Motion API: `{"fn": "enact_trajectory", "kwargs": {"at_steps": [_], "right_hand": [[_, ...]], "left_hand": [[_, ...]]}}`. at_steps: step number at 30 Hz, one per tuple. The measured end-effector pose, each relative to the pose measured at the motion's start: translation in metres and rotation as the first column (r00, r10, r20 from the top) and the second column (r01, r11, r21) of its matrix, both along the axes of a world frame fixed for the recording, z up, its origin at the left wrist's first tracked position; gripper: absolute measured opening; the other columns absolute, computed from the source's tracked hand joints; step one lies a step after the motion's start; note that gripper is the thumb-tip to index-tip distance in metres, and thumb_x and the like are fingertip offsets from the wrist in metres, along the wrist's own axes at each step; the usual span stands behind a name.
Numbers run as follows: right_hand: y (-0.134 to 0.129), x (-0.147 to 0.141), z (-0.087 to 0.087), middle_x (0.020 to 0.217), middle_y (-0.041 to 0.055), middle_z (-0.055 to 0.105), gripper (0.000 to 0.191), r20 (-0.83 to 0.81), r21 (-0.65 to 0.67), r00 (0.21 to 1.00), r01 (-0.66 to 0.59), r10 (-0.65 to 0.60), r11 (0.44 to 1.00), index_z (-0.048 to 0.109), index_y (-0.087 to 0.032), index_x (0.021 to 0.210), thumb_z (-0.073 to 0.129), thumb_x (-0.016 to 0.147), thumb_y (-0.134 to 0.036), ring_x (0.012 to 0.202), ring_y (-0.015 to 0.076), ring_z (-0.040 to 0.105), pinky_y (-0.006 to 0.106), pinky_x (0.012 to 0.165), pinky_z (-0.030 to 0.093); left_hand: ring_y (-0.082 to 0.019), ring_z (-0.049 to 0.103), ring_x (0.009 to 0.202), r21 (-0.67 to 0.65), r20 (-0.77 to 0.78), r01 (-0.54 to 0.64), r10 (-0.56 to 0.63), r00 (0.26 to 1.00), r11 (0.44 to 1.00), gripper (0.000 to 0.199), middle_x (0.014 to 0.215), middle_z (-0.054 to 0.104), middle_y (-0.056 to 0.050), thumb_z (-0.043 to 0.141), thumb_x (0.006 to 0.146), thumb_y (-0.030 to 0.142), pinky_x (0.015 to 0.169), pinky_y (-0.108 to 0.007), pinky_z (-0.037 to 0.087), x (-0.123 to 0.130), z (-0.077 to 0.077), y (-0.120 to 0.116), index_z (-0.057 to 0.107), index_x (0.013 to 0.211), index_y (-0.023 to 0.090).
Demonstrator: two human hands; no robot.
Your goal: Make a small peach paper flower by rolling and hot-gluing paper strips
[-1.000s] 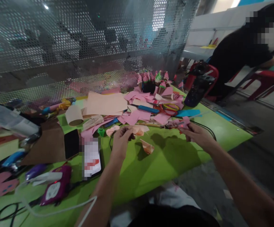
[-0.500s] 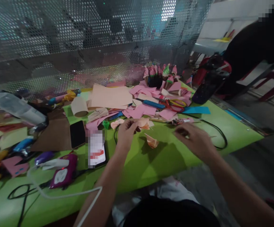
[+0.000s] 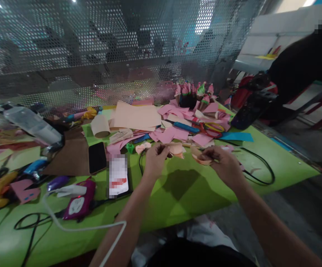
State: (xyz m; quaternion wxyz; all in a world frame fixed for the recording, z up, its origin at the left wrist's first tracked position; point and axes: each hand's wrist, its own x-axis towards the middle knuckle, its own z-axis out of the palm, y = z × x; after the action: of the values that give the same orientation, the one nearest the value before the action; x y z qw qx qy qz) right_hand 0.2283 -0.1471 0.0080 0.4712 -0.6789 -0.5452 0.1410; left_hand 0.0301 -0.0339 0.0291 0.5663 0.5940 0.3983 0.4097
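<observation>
Pinched in my left hand (image 3: 157, 158) is a folded peach paper piece (image 3: 177, 149), its pleated edge pointing right. My right hand (image 3: 222, 163) grips a second, curled peach paper piece (image 3: 199, 156) by its right side. The two pieces face each other a small gap apart, over the green tabletop (image 3: 186, 207). Left of my left hand lies a small crumpled peach paper piece (image 3: 143, 148), with a small green folded paper (image 3: 130, 148) beside it. Fingertips on both hands are partly hidden behind the paper.
Pink paper scraps (image 3: 174, 133), a blue-handled tool (image 3: 186, 127) and red-and-yellow scissors (image 3: 211, 129) lie beyond my hands. Two phones (image 3: 97, 157), a magenta device (image 3: 79, 202) and cables are on the left. A dark bottle (image 3: 251, 104) stands right; a person in black is behind it.
My right hand has moved left and picked up the curled peach paper piece from the tabletop. My left hand still holds its paper. The whole view has shifted slightly.
</observation>
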Motion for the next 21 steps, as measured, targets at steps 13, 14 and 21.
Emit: {"fn": "enact_trajectory", "kwargs": {"at_steps": [13,14,21], "right_hand": [[0.034,-0.041,0.005,0.074,-0.0008,0.068,0.019,-0.617,0.131,0.78,-0.026,0.102,0.991,0.07,-0.021,0.077,0.079,0.065,-0.034,0.069,0.0152,0.059,0.028,0.065,0.046],[0.035,-0.043,0.001,0.074,-0.0008,0.068,0.019,-0.607,0.132,0.789,-0.019,0.096,0.991,0.071,-0.022,0.078,0.079,0.066,-0.033,0.07,0.0153,0.059,0.028,0.065,0.046],[0.039,-0.043,-0.009,0.074,0.001,0.071,0.018,-0.509,0.131,0.86,0.05,0.024,0.99,0.072,-0.021,0.078,0.076,0.068,-0.036,0.071,0.0179,0.062,0.031,0.067,0.048]], "left_hand": [[-0.011,0.057,0.055,0.01,-0.042,0.065,-0.064,0.997,0.998,0.009,0.059,0.065,0.0,0.059,0.074,0.019,0.054,-0.021,0.039,0.005,-0.003,-0.004,0.065,0.067,0.016],[-0.011,0.056,0.055,0.006,-0.041,0.062,-0.062,0.997,0.998,0.009,0.059,0.065,0.001,0.058,0.072,0.016,0.053,-0.021,0.039,0.005,-0.003,-0.004,0.065,0.068,0.017],[-0.01,0.054,0.054,-0.042,-0.011,0.104,-0.105,0.994,0.994,0.012,0.062,0.066,0.0,0.057,0.072,0.017,0.054,-0.021,0.041,0.004,-0.002,-0.006,0.068,0.071,0.016]]}}
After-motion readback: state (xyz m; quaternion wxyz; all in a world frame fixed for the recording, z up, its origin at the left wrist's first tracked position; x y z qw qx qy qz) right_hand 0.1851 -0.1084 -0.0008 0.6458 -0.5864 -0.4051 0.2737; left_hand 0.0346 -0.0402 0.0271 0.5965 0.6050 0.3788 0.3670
